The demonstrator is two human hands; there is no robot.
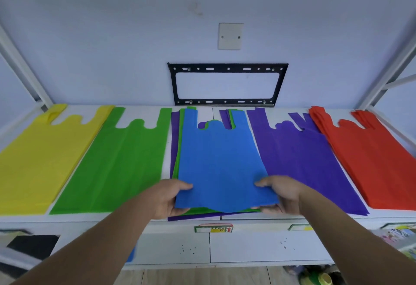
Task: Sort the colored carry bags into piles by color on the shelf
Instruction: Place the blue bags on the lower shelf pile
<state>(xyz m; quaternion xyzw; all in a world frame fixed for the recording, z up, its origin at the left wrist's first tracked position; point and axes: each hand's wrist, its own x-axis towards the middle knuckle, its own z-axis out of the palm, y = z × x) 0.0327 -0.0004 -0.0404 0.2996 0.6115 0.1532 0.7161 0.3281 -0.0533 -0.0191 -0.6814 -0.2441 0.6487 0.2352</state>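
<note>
Head camera looks down on a white shelf (135,219) with carry bags laid flat in a row, handles pointing to the far wall. At the middle, a blue bag (220,160) tops a mixed stack (175,149) whose green and purple edges show at its left side and near edge. The left hand (166,199) pinches the blue bag's near-left corner, thumb on top and fingers curled beneath. The right hand (281,194) grips the near-right corner the same way. The bag's near edge seems slightly raised off the stack, though blur there makes this uncertain. Far left lies a yellow pile (40,160), and just beside it a green pile (117,160). Right of the stack lies a purple pile (304,160), then a red pile (371,160) overlapping its far-right edge. A black bracket (227,68) is fixed to the wall behind.
</note>
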